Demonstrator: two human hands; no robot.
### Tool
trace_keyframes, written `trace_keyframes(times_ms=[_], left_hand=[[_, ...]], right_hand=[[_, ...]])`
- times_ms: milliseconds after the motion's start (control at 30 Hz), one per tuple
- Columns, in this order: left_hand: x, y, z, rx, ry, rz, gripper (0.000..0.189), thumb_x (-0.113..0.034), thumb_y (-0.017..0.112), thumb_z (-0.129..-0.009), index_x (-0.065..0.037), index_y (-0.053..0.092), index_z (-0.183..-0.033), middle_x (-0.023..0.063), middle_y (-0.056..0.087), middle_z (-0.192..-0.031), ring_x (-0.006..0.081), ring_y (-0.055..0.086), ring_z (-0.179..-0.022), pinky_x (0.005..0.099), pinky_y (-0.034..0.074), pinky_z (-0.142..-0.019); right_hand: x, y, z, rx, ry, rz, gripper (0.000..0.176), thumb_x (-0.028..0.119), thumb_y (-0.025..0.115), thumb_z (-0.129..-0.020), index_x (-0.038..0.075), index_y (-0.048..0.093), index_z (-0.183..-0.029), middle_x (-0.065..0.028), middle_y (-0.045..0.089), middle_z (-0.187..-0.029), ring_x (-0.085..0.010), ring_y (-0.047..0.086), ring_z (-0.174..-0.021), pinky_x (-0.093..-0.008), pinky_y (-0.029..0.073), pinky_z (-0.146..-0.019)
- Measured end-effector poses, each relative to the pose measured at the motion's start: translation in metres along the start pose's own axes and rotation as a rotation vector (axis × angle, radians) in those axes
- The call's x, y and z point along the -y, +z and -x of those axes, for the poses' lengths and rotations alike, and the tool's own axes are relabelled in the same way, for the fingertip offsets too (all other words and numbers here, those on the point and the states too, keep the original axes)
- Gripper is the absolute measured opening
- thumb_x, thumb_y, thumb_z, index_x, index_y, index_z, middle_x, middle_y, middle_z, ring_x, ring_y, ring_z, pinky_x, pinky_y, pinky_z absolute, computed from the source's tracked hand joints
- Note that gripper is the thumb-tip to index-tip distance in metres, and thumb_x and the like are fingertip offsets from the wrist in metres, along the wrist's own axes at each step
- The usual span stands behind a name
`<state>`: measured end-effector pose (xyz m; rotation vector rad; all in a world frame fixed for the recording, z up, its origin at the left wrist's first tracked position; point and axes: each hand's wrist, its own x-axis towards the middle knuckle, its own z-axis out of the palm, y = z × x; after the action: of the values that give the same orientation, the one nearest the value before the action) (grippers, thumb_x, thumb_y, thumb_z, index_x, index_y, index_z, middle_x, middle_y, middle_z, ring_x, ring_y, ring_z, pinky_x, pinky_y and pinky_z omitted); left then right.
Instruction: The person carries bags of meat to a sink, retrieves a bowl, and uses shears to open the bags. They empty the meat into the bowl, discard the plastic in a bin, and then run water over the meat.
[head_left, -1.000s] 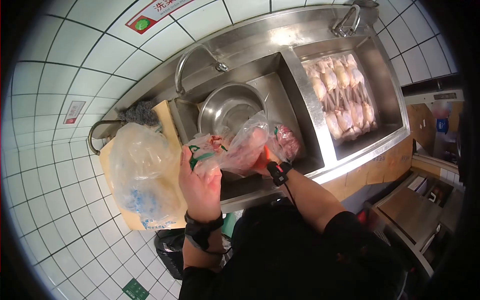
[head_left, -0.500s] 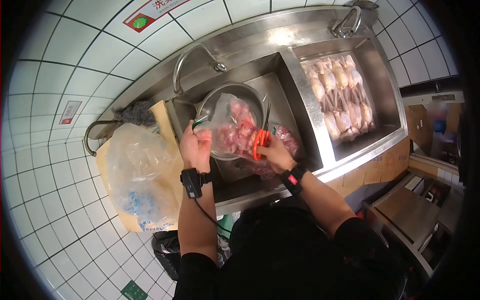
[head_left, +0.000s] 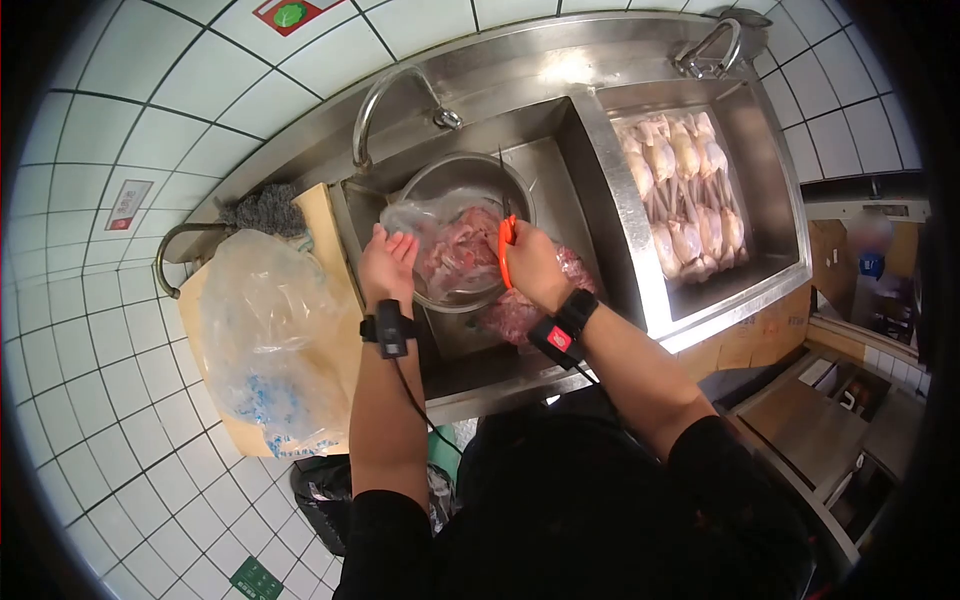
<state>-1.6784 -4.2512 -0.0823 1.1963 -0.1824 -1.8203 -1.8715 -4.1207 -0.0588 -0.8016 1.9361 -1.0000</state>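
Observation:
My right hand (head_left: 537,268) is closed round the orange handles of a pair of scissors (head_left: 507,232), whose dark blades point away from me over the bowl's right side. A clear plastic bag of reddish meat pieces (head_left: 462,246) rests in a round metal bowl (head_left: 408,192) in the sink. At the bag's left end is my left hand (head_left: 388,264), palm up with curled fingers; its thumb and fingertips appear to pinch the plastic, though the contact is partly hidden. Another bag of red meat (head_left: 510,318) lies beside the bowl, partly behind my right hand.
Several pale poultry pieces (head_left: 685,200) lie in rows in the right basin. A curved faucet (head_left: 368,115) rises behind the left basin. On a tan board (head_left: 335,240) to the left sit a large crumpled plastic bag (head_left: 265,320) and a grey scrubber (head_left: 265,212).
The bag of meat has come down into the bowl and its meat has settled. My right hand and the scissors have moved up and slightly left, with the blades now further over the bowl.

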Motion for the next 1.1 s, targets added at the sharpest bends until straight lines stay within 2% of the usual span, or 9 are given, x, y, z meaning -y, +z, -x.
trace_keyframes(times_ms=[67,133,167,267,400,600,900,1000,1100], left_hand=[[0.011,0.006,0.034,-0.157,0.254,-0.680,0.044,-0.014,0.060,-0.096,0.004,0.051,-0.135,0.0133,0.064,-0.114,0.0273,0.062,-0.102,0.0400,0.047,-0.102],[0.046,-0.062,0.010,0.218,0.383,-1.037,0.061,-0.011,0.065,-0.084,0.003,0.049,-0.141,0.0198,0.057,-0.136,0.0334,0.054,-0.128,0.0409,0.041,-0.111],[0.067,-0.073,0.014,0.342,0.503,-1.205,0.060,-0.010,0.067,-0.083,0.003,0.051,-0.140,0.0208,0.056,-0.140,0.0347,0.052,-0.133,0.0421,0.040,-0.113],[0.099,-0.080,0.035,0.297,0.604,-1.465,0.057,-0.012,0.070,-0.084,0.001,0.055,-0.137,0.0215,0.057,-0.139,0.0377,0.052,-0.134,0.0438,0.041,-0.113],[0.114,-0.083,0.031,0.194,0.494,-1.436,0.053,-0.015,0.072,-0.086,0.000,0.058,-0.134,0.0225,0.060,-0.136,0.0401,0.055,-0.129,0.0447,0.044,-0.109],[0.108,-0.084,0.017,0.222,0.742,-1.637,0.018,-0.014,0.064,-0.095,0.000,0.063,-0.106,0.0233,0.066,-0.105,0.0429,0.062,-0.103,0.0493,0.050,-0.085],[0.049,-0.048,0.071,0.374,1.040,-1.749,0.007,-0.007,0.060,-0.090,-0.001,0.058,-0.087,0.0184,0.059,-0.087,0.0410,0.060,-0.087,0.0498,0.049,-0.077],[0.050,-0.062,0.103,0.483,1.082,-1.810,0.006,-0.008,0.062,-0.088,-0.003,0.059,-0.086,0.0171,0.060,-0.086,0.0388,0.062,-0.088,0.0493,0.051,-0.077],[0.063,-0.085,0.115,0.734,0.612,-1.761,0.012,-0.017,0.065,-0.087,-0.006,0.066,-0.092,0.0153,0.065,-0.089,0.0368,0.067,-0.087,0.0486,0.054,-0.075]], right_hand=[[-0.022,0.022,-0.016,-0.003,-0.064,0.045,0.024,0.017,0.064,-0.092,-0.006,0.067,-0.100,-0.0237,0.071,-0.081,-0.0347,0.074,-0.074,-0.0433,0.057,-0.065],[-0.042,0.043,-0.030,0.152,0.155,-0.344,0.020,0.015,0.065,-0.099,-0.004,0.067,-0.102,-0.0113,0.072,-0.084,-0.0184,0.072,-0.075,-0.0335,0.058,-0.062],[-0.041,0.045,-0.032,0.180,0.193,-0.276,0.020,0.009,0.061,-0.101,-0.004,0.065,-0.115,-0.0107,0.072,-0.092,-0.0190,0.073,-0.074,-0.0334,0.062,-0.061],[-0.080,0.063,-0.033,0.087,0.121,-0.264,0.026,0.020,0.064,-0.096,-0.005,0.069,-0.104,-0.0220,0.073,-0.085,-0.0320,0.076,-0.080,-0.0439,0.060,-0.070],[-0.117,0.057,-0.025,0.131,0.091,-0.308,0.026,0.020,0.067,-0.095,-0.003,0.068,-0.108,-0.0210,0.074,-0.089,-0.0292,0.076,-0.083,-0.0443,0.060,-0.073],[-0.064,0.017,-0.006,0.336,0.347,-0.684,0.022,0.006,0.057,-0.102,-0.006,0.060,-0.120,-0.0143,0.072,-0.095,-0.0242,0.075,-0.081,-0.0361,0.065,-0.072],[-0.050,-0.004,0.010,0.276,0.436,-0.538,0.015,0.009,0.062,-0.096,-0.005,0.064,-0.102,-0.0137,0.072,-0.082,-0.0227,0.072,-0.069,-0.0339,0.062,-0.063],[-0.065,-0.010,0.017,0.258,0.198,-0.514,0.014,0.007,0.063,-0.093,-0.005,0.065,-0.101,-0.0135,0.072,-0.080,-0.0224,0.072,-0.067,-0.0342,0.059,-0.061],[-0.070,-0.028,0.033,0.321,0.242,0.015,0.026,0.012,0.072,-0.088,-0.003,0.065,-0.107,-0.0177,0.073,-0.082,-0.0250,0.073,-0.071,-0.0372,0.057,-0.064]])
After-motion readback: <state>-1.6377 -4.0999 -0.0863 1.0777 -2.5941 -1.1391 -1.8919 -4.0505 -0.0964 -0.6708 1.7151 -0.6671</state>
